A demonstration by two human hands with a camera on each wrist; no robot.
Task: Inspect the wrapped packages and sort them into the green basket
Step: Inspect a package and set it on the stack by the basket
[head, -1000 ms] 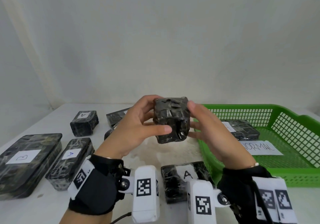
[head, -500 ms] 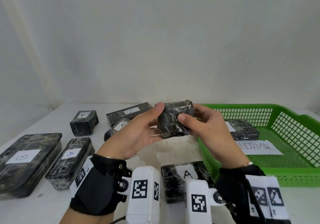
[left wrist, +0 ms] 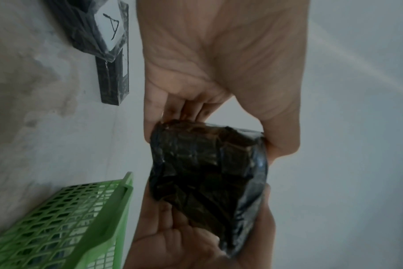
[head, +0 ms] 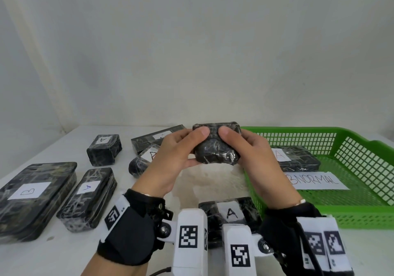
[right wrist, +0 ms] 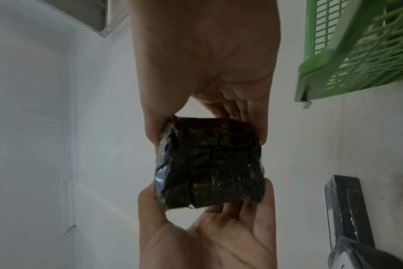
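A small black film-wrapped package [head: 216, 150] is held in the air over the table, just left of the green basket [head: 362, 154]. My left hand [head: 193, 146] grips its left end and my right hand [head: 238, 145] its right end, both thumbs on top and fingers underneath. No label shows on the face turned to me. The left wrist view shows the package [left wrist: 207, 163] crinkled and glossy between both palms, and the right wrist view shows the package [right wrist: 209, 163] the same way. One package labelled A [head: 298, 158] lies in the basket beside a paper reading ABNORMAL [head: 315, 181].
On the white table lie a large package marked B [head: 32, 190], a long one marked A [head: 87, 194], a small cube marked A [head: 104, 150], a flat one at the back [head: 157, 137], a rounded one [head: 142, 160] and one marked A near me [head: 230, 214].
Both hands have turned the package over between them. It stood taller a second ago; now it lies wider, with both thumbs side by side on its top edge.
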